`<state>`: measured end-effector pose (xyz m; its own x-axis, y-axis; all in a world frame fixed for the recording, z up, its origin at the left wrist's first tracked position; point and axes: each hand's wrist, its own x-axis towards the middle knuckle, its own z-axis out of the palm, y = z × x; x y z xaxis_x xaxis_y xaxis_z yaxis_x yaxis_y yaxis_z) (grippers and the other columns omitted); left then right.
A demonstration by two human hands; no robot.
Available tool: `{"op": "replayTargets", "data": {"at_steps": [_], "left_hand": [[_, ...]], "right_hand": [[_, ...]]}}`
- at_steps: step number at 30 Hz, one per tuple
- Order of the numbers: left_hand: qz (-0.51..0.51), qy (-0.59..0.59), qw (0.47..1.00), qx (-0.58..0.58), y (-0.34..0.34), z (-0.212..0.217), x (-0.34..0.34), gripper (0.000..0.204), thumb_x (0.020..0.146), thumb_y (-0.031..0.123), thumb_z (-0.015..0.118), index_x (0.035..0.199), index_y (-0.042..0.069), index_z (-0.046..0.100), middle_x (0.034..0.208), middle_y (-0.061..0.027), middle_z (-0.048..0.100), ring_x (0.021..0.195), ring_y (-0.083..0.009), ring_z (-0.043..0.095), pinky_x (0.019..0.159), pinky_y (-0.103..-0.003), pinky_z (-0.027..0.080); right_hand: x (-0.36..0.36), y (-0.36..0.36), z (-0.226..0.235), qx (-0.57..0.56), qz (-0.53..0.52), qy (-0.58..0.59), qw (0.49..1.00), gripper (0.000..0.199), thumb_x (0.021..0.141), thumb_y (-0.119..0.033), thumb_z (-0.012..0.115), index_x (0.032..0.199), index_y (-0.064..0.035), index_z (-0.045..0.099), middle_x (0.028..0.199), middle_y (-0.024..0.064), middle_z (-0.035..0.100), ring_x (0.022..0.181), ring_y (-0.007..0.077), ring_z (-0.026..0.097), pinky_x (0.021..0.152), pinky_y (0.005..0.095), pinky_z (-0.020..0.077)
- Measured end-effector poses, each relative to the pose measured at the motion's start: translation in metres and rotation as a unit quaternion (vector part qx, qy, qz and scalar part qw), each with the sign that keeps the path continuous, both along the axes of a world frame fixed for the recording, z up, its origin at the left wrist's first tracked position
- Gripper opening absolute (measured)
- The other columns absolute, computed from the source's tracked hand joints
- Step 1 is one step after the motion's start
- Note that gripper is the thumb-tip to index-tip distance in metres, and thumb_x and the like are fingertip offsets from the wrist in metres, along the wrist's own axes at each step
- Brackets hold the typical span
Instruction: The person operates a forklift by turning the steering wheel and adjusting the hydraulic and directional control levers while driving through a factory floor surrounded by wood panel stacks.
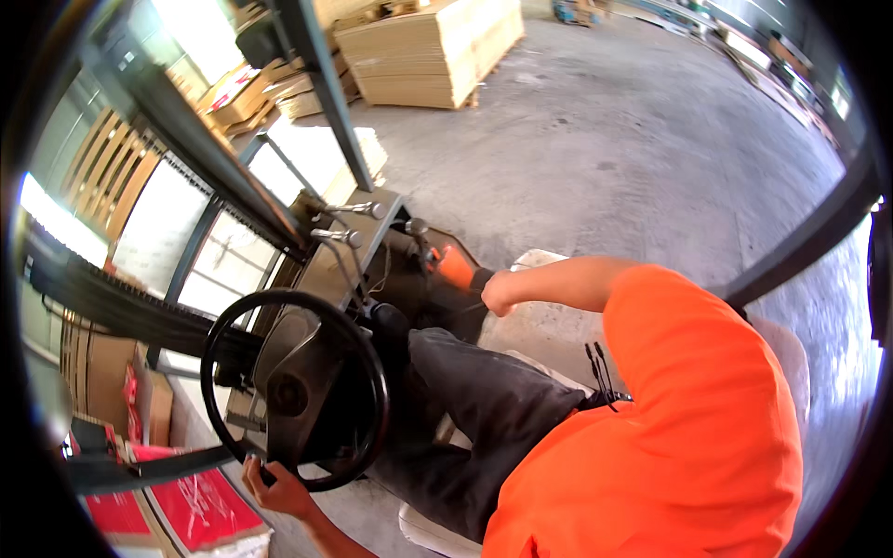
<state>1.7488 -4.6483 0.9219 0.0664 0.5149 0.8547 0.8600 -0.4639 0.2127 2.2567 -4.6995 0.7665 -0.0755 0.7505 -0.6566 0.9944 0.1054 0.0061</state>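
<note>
My left hand (270,488), bare, is closed on the lower left rim of a black steering wheel (379,395), around a small dark knob there. My right arm reaches forward over the seat. At its end my right hand (499,293) is closed at the black end of an orange object (455,268); its kind is not clear. This object lies close to the dark floor well beside the control panel. Metal levers with round knobs (349,238) rise from the panel (391,202), ahead of my right hand. My legs in dark trousers (493,381) are beside the wheel.
I sit in a forklift with a dark mast (186,121) ahead and a frame post (809,242) at right. A worn pale seat surface (544,325) lies under my right arm. Stacked boards (423,56) stand on the concrete floor (605,149). Red-topped boxes (205,511) are at lower left.
</note>
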Motion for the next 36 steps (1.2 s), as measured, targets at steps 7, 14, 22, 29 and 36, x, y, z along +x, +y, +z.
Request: {"op": "replayTargets", "data": {"at_steps": [7, 14, 22, 29, 36], "left_hand": [[0.003, -0.010, 1.000, 0.025, -0.010, 0.017, 0.005, 0.016, 0.073, -0.003, 0.054, 0.087, -0.004, 0.062, 0.092, -0.0180, 0.064, 0.091, -0.0354, 0.063, 0.083, -0.043, 0.050], [-0.008, -0.012, 1.000, 0.015, -0.002, 0.021, 0.020, 0.015, 0.071, -0.001, 0.056, 0.085, -0.002, 0.062, 0.093, -0.0176, 0.065, 0.092, -0.0357, 0.063, 0.084, -0.042, 0.050], [-0.019, 0.034, 0.999, 0.029, 0.025, 0.030, -0.001, 0.017, 0.071, -0.001, 0.056, 0.087, -0.002, 0.062, 0.092, -0.0184, 0.064, 0.094, -0.0373, 0.062, 0.088, -0.043, 0.048], [0.035, 0.018, 0.999, -0.025, 0.095, 0.091, 0.041, 0.021, 0.074, 0.007, 0.059, 0.091, -0.003, 0.066, 0.095, -0.0179, 0.065, 0.093, -0.0351, 0.060, 0.086, -0.041, 0.048], [-0.046, 0.011, 0.991, -0.127, 0.105, 0.149, 0.192, 0.023, 0.074, 0.014, 0.065, 0.095, 0.006, 0.072, 0.102, -0.0128, 0.068, 0.093, -0.0302, 0.065, 0.081, -0.038, 0.053]], "right_hand": [[-0.044, 0.112, 0.131, 0.570, -0.100, 0.348, 0.737, 0.021, 0.085, -0.019, 0.056, 0.100, -0.0075, 0.066, 0.102, 0.0143, 0.065, 0.094, 0.0354, 0.063, 0.081, 0.0456, 0.0503], [-0.075, 0.148, 0.206, 0.439, -0.145, 0.232, 0.856, 0.028, 0.085, -0.021, 0.054, 0.106, -0.0055, 0.065, 0.104, 0.0168, 0.067, 0.103, 0.0333, 0.063, 0.090, 0.0436, 0.0498], [-0.077, 0.120, 0.169, 0.507, -0.195, 0.267, 0.796, 0.032, 0.092, -0.025, 0.052, 0.118, -0.0081, 0.062, 0.092, 0.0218, 0.067, 0.090, 0.0403, 0.063, 0.078, 0.0497, 0.0498], [-0.066, 0.116, 0.125, 0.527, -0.202, 0.258, 0.784, 0.035, 0.093, -0.024, 0.051, 0.122, -0.0059, 0.060, 0.096, 0.0203, 0.066, 0.088, 0.0371, 0.065, 0.079, 0.0454, 0.0519], [-0.066, 0.121, 0.126, 0.532, -0.210, 0.246, 0.782, 0.033, 0.092, -0.025, 0.053, 0.119, -0.0085, 0.062, 0.093, 0.0193, 0.067, 0.084, 0.0360, 0.065, 0.077, 0.0450, 0.0524]]}}
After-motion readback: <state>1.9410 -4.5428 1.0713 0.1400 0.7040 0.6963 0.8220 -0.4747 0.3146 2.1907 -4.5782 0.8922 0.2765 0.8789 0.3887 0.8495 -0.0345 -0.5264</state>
